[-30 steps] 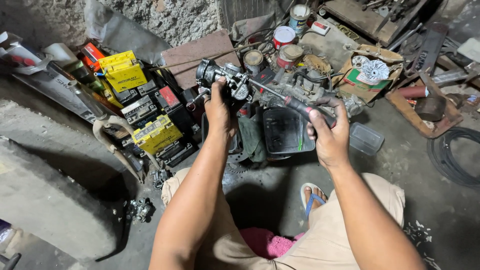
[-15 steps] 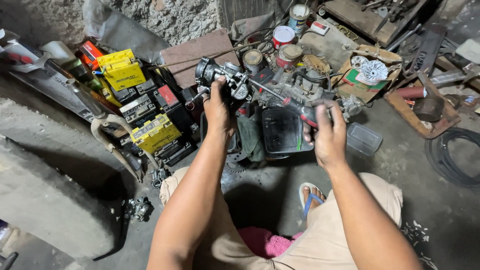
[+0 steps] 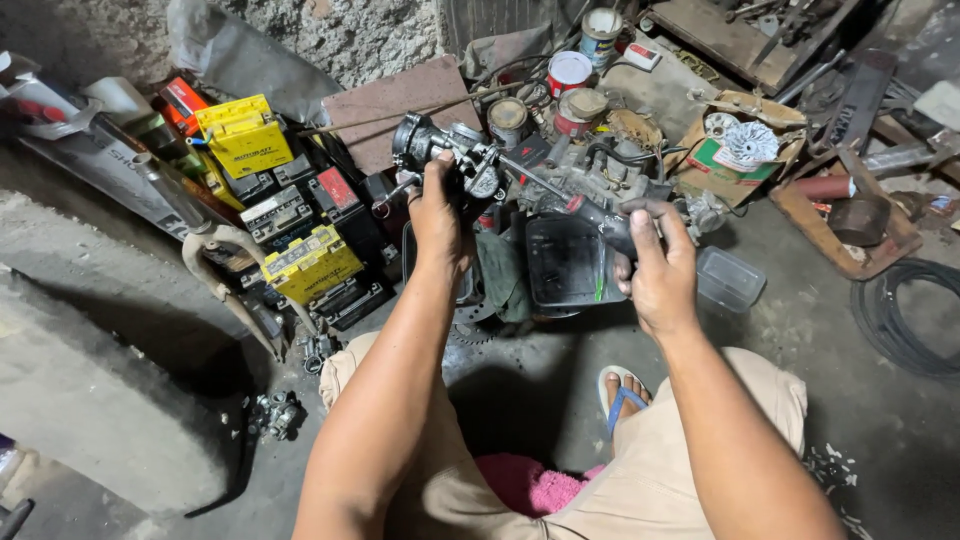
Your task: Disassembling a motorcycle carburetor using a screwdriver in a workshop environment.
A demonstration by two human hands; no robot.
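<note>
- Left hand is closed around the carburetor, held in the air above the floor clutter.
- Right hand grips the screwdriver; its tip could slip off and jab the fingers.

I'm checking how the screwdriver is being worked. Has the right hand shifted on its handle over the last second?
Yes. The right hand has turned on the screwdriver handle, its fingers now opened over the handle, but it stays above the dark plastic tray.

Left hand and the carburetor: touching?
Touching. The head view shows the left hand wrapped around the grey carburetor, fingers closed on its body with no gap. The right hand grips a screwdriver handle.
</note>
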